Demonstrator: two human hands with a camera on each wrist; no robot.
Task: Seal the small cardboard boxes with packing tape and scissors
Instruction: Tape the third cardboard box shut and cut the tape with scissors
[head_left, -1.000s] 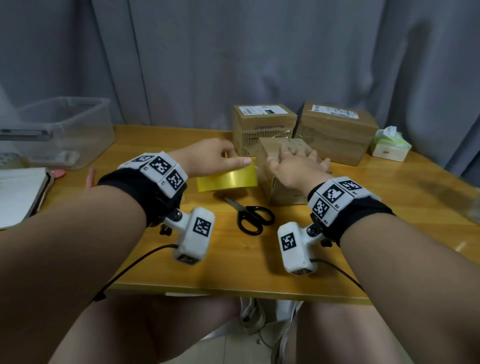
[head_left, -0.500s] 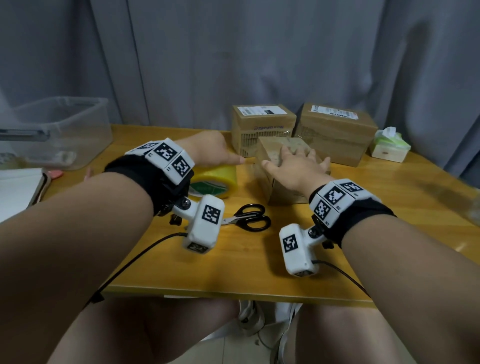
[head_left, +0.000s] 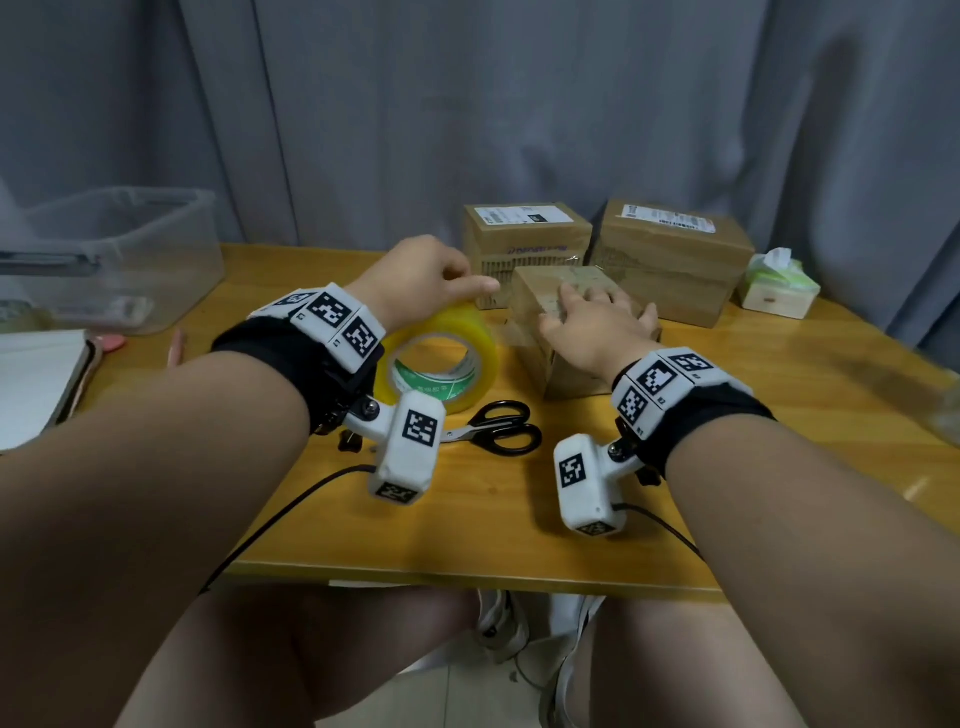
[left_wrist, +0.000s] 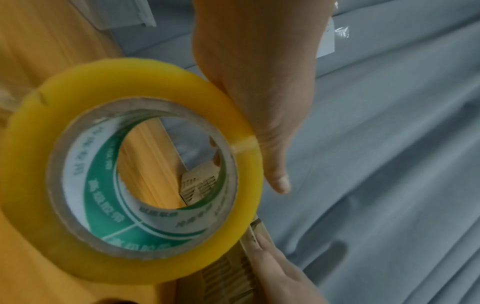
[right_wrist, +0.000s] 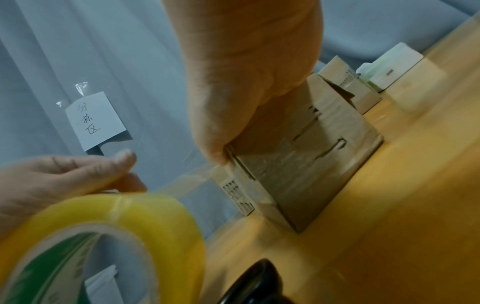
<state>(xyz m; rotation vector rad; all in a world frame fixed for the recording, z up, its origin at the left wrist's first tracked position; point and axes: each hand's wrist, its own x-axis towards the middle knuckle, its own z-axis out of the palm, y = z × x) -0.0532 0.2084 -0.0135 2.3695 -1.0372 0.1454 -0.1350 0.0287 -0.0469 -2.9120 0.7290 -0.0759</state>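
Observation:
My left hand (head_left: 434, 280) grips the yellow packing tape roll (head_left: 449, 358) from above, its thumb (left_wrist: 278, 181) along the rim and fingers reaching into the core. The roll stands on edge just left of the small cardboard box (head_left: 550, 364). A clear strip of tape (right_wrist: 192, 183) runs from the roll (right_wrist: 124, 232) to the box's top edge. My right hand (head_left: 592, 317) lies flat on the box's top and presses it down, thumb (right_wrist: 215, 152) at the near edge. Black-handled scissors (head_left: 493, 426) lie on the table in front of the roll.
Two larger labelled cardboard boxes (head_left: 524, 239) (head_left: 675, 260) stand behind the small one, against a grey curtain. A tissue box (head_left: 776, 286) sits at the far right, a clear plastic bin (head_left: 109, 254) and a notebook (head_left: 36, 384) at the left of the wooden table (head_left: 779, 415).
My left hand has drawn the tape roll away from the box to the left and turned it, so its core now faces me. The right hand stays flat on the box.

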